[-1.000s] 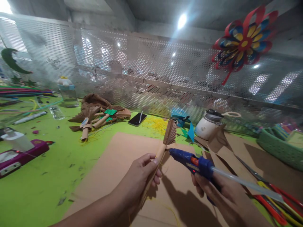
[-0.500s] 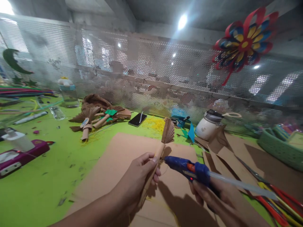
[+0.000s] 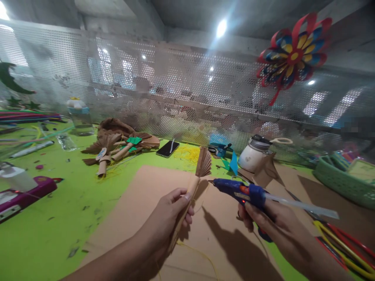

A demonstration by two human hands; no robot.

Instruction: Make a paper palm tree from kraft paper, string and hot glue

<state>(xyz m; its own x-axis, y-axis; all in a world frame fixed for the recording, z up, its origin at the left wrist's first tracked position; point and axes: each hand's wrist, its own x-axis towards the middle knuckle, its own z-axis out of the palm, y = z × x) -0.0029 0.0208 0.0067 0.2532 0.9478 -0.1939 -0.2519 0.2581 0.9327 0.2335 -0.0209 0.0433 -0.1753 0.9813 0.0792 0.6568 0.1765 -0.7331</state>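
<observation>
My left hand (image 3: 175,210) is closed around a rolled brown paper tube (image 3: 191,189), held tilted above a sheet of brown paper (image 3: 146,191). A pleated brown paper fan (image 3: 204,163) sticks out of the tube's upper end. My right hand (image 3: 269,226) grips a blue hot glue gun (image 3: 240,190) with its red light lit and a clear glue stick (image 3: 304,207) out of its back. The nozzle points left, a little apart from the tube. A thin yellow strand (image 3: 202,255) lies on the sheet below my left hand.
Finished paper pieces (image 3: 117,148), a phone (image 3: 167,148) and yellow shreds (image 3: 187,153) lie at the back. Scissors (image 3: 342,242) and cut brown paper (image 3: 316,191) are on the right, near a green basket (image 3: 342,179). A purple power strip (image 3: 29,195) sits left.
The glue gun has moved up and right, away from the paper tube, where its nozzle was close against the edge. My left hand keeps its hold. The whole view has shifted slightly.
</observation>
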